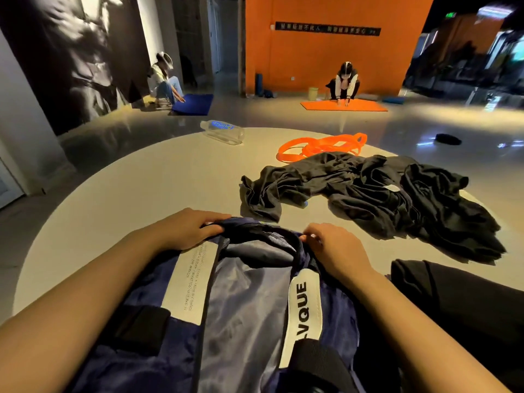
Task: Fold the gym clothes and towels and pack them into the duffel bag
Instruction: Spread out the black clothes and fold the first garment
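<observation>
A navy duffel bag point(243, 307) with white label strips lies on the round white table point(127, 194) right in front of me, its top gaping open on a pale lining. My left hand point(190, 228) grips the far left rim of the opening. My right hand point(331, 248) pinches the far right rim, fingers curled on the fabric. Crumpled black clothes point(374, 194) sprawl unfolded on the table beyond the bag, to the right. A darker folded black piece point(453, 302) lies at the right edge beside my right forearm.
An orange resistance band point(320, 147) is coiled behind the clothes. A clear plastic bottle point(224, 131) lies on its side at the table's far edge. Two people crouch over a blue mat point(192, 104) and an orange mat point(343, 105) on the floor.
</observation>
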`<state>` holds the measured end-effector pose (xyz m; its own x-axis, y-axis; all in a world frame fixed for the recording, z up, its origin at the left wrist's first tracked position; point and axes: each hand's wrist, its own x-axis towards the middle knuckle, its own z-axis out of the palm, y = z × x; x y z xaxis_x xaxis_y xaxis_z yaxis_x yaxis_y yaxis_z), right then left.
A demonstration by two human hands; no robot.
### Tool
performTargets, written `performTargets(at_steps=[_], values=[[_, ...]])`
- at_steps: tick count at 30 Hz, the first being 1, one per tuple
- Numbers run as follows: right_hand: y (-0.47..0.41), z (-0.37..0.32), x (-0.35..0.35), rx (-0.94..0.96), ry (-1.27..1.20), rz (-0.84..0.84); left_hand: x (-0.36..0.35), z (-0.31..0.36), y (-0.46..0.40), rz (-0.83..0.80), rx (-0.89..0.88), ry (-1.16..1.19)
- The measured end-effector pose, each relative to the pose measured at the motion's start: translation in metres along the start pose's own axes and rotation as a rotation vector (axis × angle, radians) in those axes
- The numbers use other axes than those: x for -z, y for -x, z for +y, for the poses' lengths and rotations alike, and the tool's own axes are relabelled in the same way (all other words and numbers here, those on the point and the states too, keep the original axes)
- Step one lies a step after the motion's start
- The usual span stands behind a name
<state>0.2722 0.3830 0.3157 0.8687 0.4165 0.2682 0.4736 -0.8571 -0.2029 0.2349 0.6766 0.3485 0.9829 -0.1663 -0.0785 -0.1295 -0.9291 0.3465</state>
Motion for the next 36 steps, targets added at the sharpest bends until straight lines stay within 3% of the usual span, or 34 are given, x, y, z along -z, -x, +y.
performTargets(at_steps=[4,9,14,17,21,24,26,30,34,36], values=[[0.008,0.002,-0.015,0.091,0.096,0.158,-0.009,-0.009,-0.003,0.055,0.014,0.019],[0.013,0.0,-0.017,0.105,0.149,0.256,-0.03,-0.008,-0.003,0.063,0.076,-0.149],[0.012,-0.006,0.002,0.032,0.189,0.009,-0.017,0.007,0.007,0.13,0.07,-0.308],[0.026,-0.015,0.03,0.033,0.124,0.091,0.001,0.04,0.018,0.241,-0.082,-0.388],[0.065,-0.018,0.071,0.021,0.07,0.219,0.01,0.102,0.028,0.413,-0.425,-0.353],[0.102,0.008,0.093,-0.096,0.007,0.373,0.004,0.146,0.026,0.405,-0.573,-0.305],[0.125,0.038,0.1,-0.27,0.003,0.426,-0.004,0.173,0.021,0.34,-0.646,-0.241],[0.172,0.092,0.087,-0.661,0.004,0.258,-0.025,0.227,0.004,0.233,-0.788,-0.154],[0.21,0.107,0.059,-0.633,-0.093,0.097,-0.055,0.289,-0.025,0.208,-0.86,-0.112],[0.22,0.111,0.058,-0.605,-0.159,0.094,-0.078,0.318,-0.043,0.122,-0.843,-0.107]])
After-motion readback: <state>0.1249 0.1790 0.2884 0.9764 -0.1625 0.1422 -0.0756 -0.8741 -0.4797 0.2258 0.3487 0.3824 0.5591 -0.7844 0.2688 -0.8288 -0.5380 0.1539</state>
